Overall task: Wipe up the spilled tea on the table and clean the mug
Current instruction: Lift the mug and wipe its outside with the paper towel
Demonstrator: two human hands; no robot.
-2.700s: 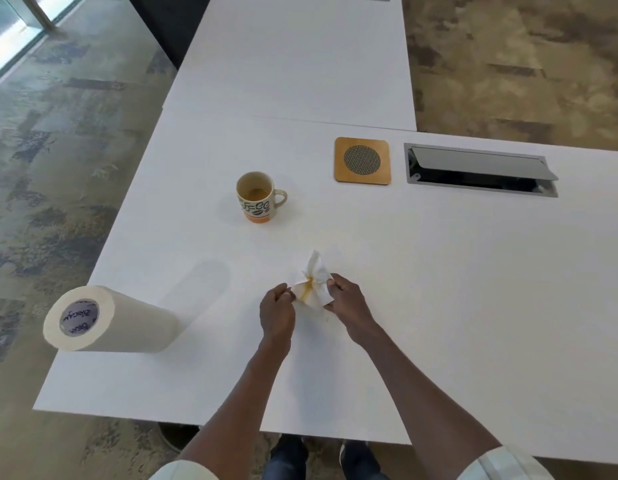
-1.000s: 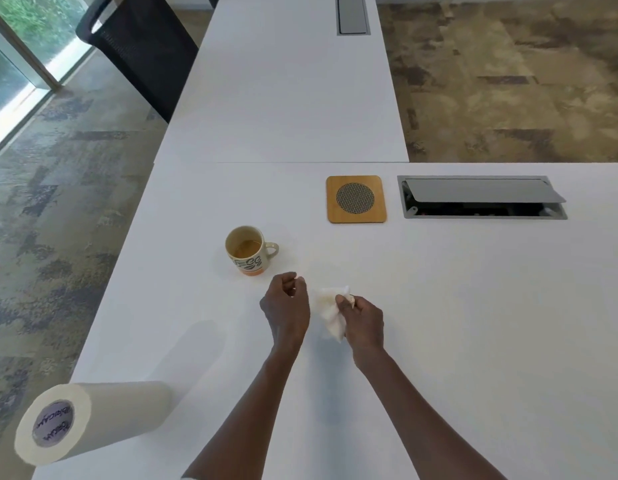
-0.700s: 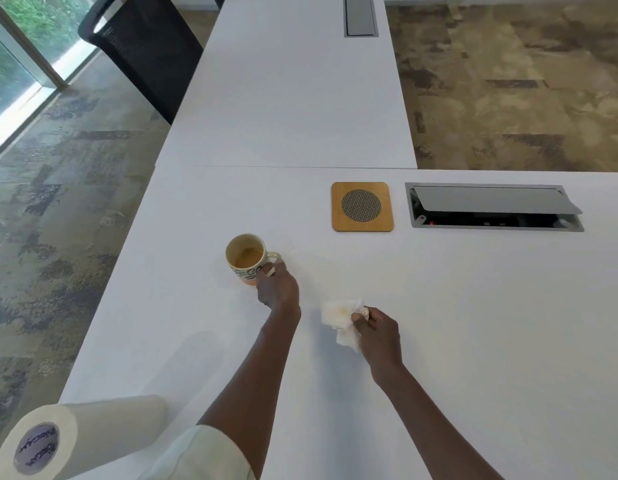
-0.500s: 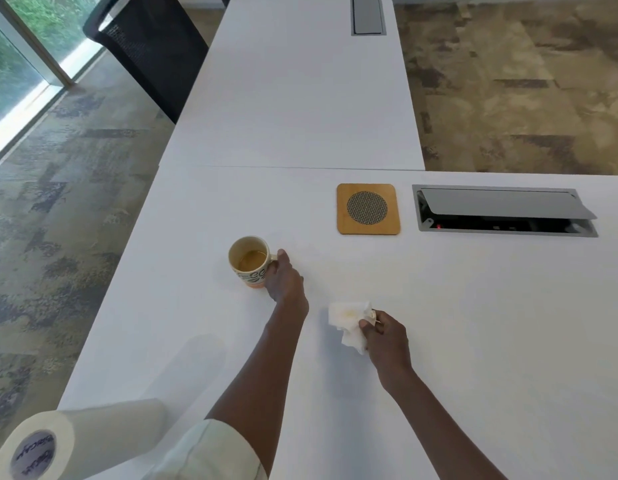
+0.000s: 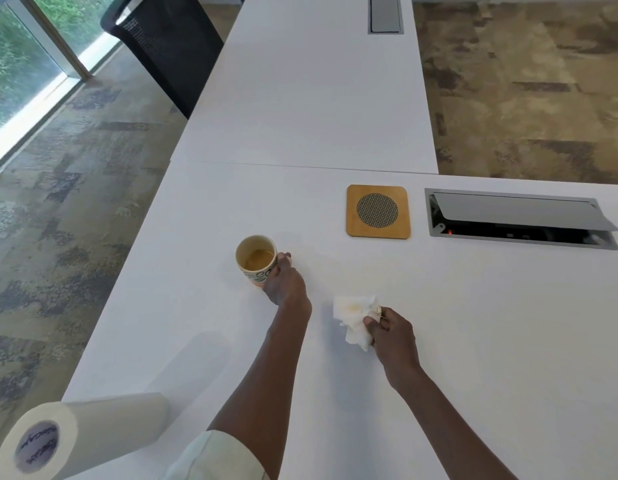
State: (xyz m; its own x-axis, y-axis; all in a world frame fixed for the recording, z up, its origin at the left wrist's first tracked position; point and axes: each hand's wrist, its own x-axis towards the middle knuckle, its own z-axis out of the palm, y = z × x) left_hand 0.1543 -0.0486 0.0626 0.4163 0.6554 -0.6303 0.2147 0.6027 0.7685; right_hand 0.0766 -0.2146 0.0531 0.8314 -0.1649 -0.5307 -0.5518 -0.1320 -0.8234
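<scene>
The left hand [image 5: 283, 282] is closed around the right side of a cream ceramic mug with a dark printed pattern and an orange base [image 5: 256, 259], fingers wrapped where the handle would be, which the hand hides. The mug stands upright on the white table [image 5: 473, 341], left of the frame's centre, with a shallow pool of brown tea in its bottom. The right hand [image 5: 392, 332] is pinched shut on a crumpled white paper towel with a pale yellow-brown stain [image 5: 356, 315]; thumb and fingers grip its right edge, and the wad juts out up and to the left of the hand, low over the tabletop; whether it touches the surface cannot be told. The towel lies to the lower right of the mug, well apart from it, with the left forearm running down between them.

In the upper middle of the frame a square wooden coaster with a round mesh centre [image 5: 378, 212] lies flat, and just to its right is a grey cable hatch with its lid propped open [image 5: 518, 220]. A large roll of white paper towel [image 5: 78, 434] lies on its side in the lower left corner. A black mesh chair [image 5: 169, 46] stands at the upper left, beside the far table.
</scene>
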